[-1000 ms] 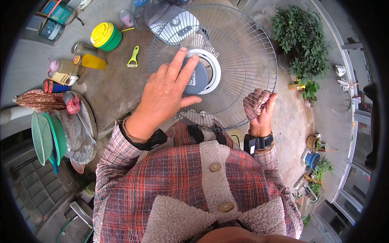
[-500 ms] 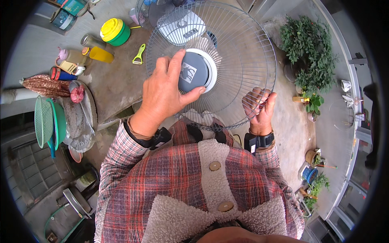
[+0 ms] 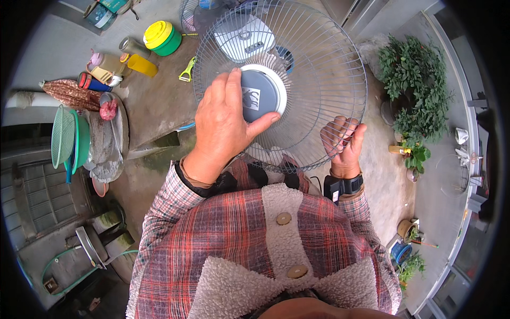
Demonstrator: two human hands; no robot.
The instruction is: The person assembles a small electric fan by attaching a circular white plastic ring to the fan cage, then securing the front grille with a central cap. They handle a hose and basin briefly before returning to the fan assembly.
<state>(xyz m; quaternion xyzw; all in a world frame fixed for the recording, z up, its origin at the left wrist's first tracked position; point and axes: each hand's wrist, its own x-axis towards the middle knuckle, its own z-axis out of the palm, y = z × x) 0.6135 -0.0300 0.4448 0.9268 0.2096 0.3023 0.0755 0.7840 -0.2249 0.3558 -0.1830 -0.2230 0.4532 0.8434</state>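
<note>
A round fan grille [image 3: 324,69] of thin grey wire stands in front of me. At its middle is a grey cap [image 3: 263,95] with a white patterned patch, set within a white ring [image 3: 280,87]. My left hand [image 3: 220,119] lies against the cap's left and lower part, fingers stretched together and thumb spread across its lower edge. Part of the cap is hidden under it. Down at the grille's lower right rim, my right hand [image 3: 344,141] has its fingers curled around the wires.
Behind the grille is a white fan base [image 3: 244,40]. On the table [image 3: 159,103] at left are a green peeler [image 3: 187,69], a green pot with yellow lid [image 3: 162,38] and a yellow cup [image 3: 142,65]. Green baskets [image 3: 79,141] hang at far left; potted plants [image 3: 417,85] stand right.
My left hand has flattened, its fingers shifting from the cap's upper rim toward its left side. The cap's patch looks turned. My right hand keeps hold of the grille's rim.
</note>
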